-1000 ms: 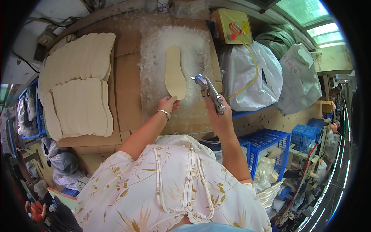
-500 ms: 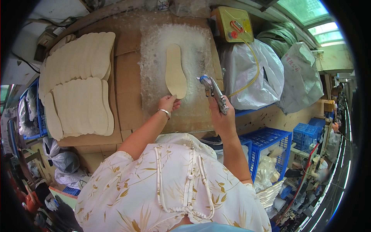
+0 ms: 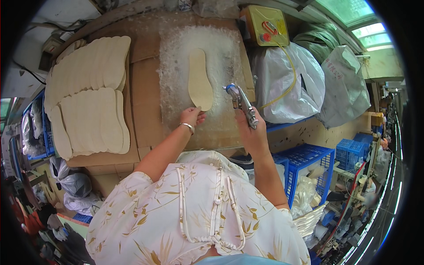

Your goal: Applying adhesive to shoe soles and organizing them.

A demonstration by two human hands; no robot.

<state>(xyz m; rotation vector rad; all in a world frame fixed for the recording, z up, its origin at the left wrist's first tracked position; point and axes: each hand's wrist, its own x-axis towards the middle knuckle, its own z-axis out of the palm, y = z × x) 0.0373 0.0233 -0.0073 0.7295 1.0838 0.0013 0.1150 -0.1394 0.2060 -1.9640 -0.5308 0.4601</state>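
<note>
A pale cream insole (image 3: 200,81) lies on a board (image 3: 172,84) crusted with whitish residue. My left hand (image 3: 192,116) pinches the insole's near, wider end between thumb and fingers. To the right of the insole, my right hand (image 3: 252,126) is wrapped round a metal spray gun (image 3: 242,106) with a blue ring at its nozzle. The nozzle points toward the insole, with a gap between them. Whether spray is coming out cannot be made out.
Overlapping rows of insoles (image 3: 88,115) cover the cardboard at left. At back right, a yellow metal can (image 3: 265,22) with a yellowish hose (image 3: 293,75) stands by a white plastic sack (image 3: 282,95). Blue crates (image 3: 309,154) stand below, at right.
My right hand and the spray gun have shifted very slightly left and up. The left hand keeps its pinch on the insole, almost unmoved.
</note>
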